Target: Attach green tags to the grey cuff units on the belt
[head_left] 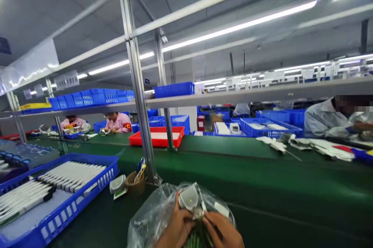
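Observation:
At the bottom middle, my left hand (178, 225) is closed around a white plastic housing (189, 198) with a rounded face, its thumb near the lower end. My right hand (222, 229) pinches the right side of that lower end, where a small pale part (198, 213) shows between the fingertips. Whether this part is joined to the housing I cannot tell. Under the hands, a clear plastic bag (142, 221) spreads over the bench. Thin green strips (194, 239) lie below the fingers, partly hidden by them.
A blue basket (77, 205) with rows of white devices stands left. Beside it are another white housing (118, 186) and a tape roll (135, 184) holding wires, near a metal post (138, 77). A red tray (157, 136) sits beyond the green belt (262, 174). Co-workers sit opposite.

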{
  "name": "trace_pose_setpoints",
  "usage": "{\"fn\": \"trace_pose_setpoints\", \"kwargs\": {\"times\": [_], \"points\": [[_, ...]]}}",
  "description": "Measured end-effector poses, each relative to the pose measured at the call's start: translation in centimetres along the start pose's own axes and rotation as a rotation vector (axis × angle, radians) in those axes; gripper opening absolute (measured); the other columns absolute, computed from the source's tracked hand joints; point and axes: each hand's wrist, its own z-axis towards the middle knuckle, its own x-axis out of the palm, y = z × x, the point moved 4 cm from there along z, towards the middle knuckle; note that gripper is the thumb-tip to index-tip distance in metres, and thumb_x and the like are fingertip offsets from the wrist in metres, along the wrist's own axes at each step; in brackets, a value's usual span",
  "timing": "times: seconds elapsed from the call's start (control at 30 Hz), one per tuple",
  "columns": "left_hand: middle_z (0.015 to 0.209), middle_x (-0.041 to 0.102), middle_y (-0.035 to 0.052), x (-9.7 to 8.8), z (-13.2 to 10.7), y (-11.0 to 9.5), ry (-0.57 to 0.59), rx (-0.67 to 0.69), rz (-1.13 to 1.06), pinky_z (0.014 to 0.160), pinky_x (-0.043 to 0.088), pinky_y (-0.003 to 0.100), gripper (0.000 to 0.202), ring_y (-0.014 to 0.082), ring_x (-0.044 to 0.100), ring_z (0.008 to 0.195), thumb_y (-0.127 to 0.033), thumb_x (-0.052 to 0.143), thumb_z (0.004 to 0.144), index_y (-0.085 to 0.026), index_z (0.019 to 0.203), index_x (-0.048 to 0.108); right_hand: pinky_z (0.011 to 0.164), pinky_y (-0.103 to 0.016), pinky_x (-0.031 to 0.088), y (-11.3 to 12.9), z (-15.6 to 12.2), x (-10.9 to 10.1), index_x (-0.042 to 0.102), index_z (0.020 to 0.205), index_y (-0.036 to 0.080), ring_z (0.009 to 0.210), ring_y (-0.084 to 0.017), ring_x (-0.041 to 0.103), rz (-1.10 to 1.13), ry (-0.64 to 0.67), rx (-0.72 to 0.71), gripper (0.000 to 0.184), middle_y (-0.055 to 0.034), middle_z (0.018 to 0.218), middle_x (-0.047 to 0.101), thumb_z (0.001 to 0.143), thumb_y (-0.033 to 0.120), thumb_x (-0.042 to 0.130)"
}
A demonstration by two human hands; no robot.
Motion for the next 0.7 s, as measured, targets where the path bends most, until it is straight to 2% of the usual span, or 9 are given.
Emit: {"fn": "trace_pose_setpoints", "kwargs": {"times": [0.1, 0.17, 0.27, 0.37, 0.47, 0.7], "points": [[0.101, 0.068, 0.0001, 1.3, -0.8, -1.0, 0.053, 0.003, 0.093, 0.073, 0.054, 0.027, 0.098, 0.0156, 0.066, 0.082, -0.003, 0.070, 0.050, -0.029, 0.137, 0.032, 0.086, -0.028, 0.063, 0.8, 0.6, -1.3, 0.077, 0.109, 0.021, 0.093, -0.020, 0.078, -0.043, 0.006, 0.039, 0.018, -0.0051, 0.104, 0.079, 0.102, 0.031, 0.064], [0.109, 0.068, 0.0013, 1.7, -0.8, -1.1, 0.062, -0.049, 0.096, 0.076, 0.057, 0.031, 0.095, 0.0192, 0.068, 0.088, -0.003, 0.073, 0.052, -0.029, 0.135, 0.033, 0.086, -0.029, 0.063, 0.7, 1.1, -1.6, 0.077, 0.107, 0.021, 0.092, -0.020, 0.078, -0.033, 0.049, 0.177, 0.018, -0.0048, 0.104, 0.079, 0.100, 0.033, 0.065], [0.116, 0.067, 0.0030, 1.7, -0.8, -0.6, 0.113, -0.138, 0.093, 0.081, 0.059, 0.040, 0.092, 0.0254, 0.071, 0.095, -0.007, 0.076, 0.058, -0.031, 0.136, 0.033, 0.078, -0.028, 0.064, 0.4, 0.8, -1.6, 0.077, 0.103, 0.021, 0.084, -0.020, 0.077, 0.037, 0.099, 0.401, 0.022, -0.0047, 0.099, 0.079, 0.098, 0.040, 0.068], [0.120, 0.065, 0.0025, 1.5, -0.9, 0.0, 0.161, -0.180, 0.076, 0.087, 0.059, 0.046, 0.089, 0.0241, 0.071, 0.096, -0.011, 0.075, 0.064, -0.033, 0.138, 0.031, 0.074, -0.028, 0.063, 0.2, 0.2, -1.3, 0.079, 0.100, 0.020, 0.081, -0.021, 0.076, 0.125, 0.144, 0.530, 0.027, -0.0055, 0.095, 0.079, 0.095, 0.045, 0.069], [0.119, 0.066, 0.0032, 1.4, -0.9, 0.3, 0.176, -0.191, 0.059, 0.086, 0.060, 0.045, 0.086, 0.0223, 0.070, 0.095, -0.012, 0.072, 0.066, -0.032, 0.139, 0.031, 0.073, -0.029, 0.061, 0.1, 0.0, -1.1, 0.079, 0.096, 0.021, 0.080, -0.021, 0.075, 0.140, 0.160, 0.537, 0.026, -0.0055, 0.092, 0.077, 0.094, 0.046, 0.070], [0.113, 0.069, 0.0035, 1.8, -1.1, 0.0, 0.138, -0.159, 0.043, 0.084, 0.061, 0.042, 0.083, 0.0256, 0.074, 0.096, -0.012, 0.074, 0.062, -0.029, 0.133, 0.035, 0.080, -0.031, 0.060, 0.2, 0.3, -1.1, 0.078, 0.092, 0.023, 0.091, -0.020, 0.073, 0.087, 0.171, 0.391, 0.016, -0.0060, 0.098, 0.074, 0.097, 0.035, 0.069]]}}
